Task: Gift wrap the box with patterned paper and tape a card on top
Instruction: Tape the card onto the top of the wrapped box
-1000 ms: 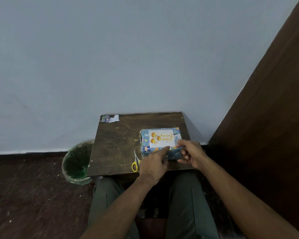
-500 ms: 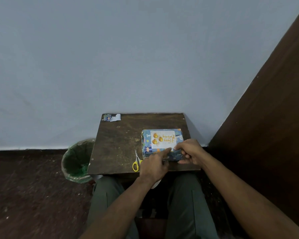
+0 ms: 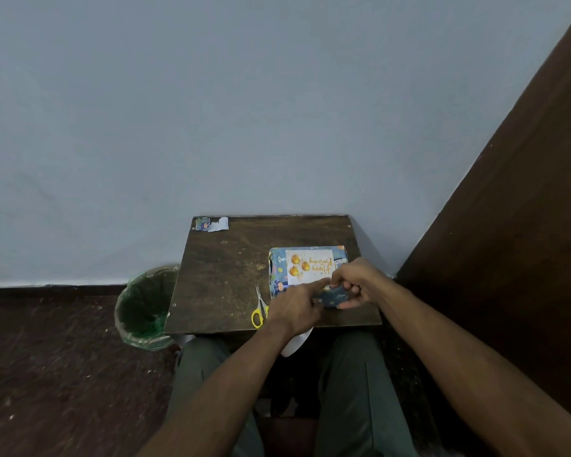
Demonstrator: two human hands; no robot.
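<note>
Wrapping done, card nearly fixed

Blue patterned-paper-wrapped box [image 3: 277,270] on dark wooden table [image 3: 225,278], white birthday card [image 3: 310,267] lying on top; left hand [image 3: 294,308] pressing card's near edge with straight forefinger, right hand [image 3: 356,282] gripping box's near right corner; taping seemingly unfinished

This looks like a plain corner of a home room rather than a workshop or office. A small worn wooden table [image 3: 231,275] stands against a bare pale blue wall [image 3: 211,110], with a dark wooden panel [image 3: 524,209] close on the right and a dark speckled floor [image 3: 47,374] below. A bin with a green liner [image 3: 145,308] sits on the floor just left of the table, and yellow-handled scissors [image 3: 258,311] and a paper scrap [image 3: 211,223] lie on the tabletop.
</note>
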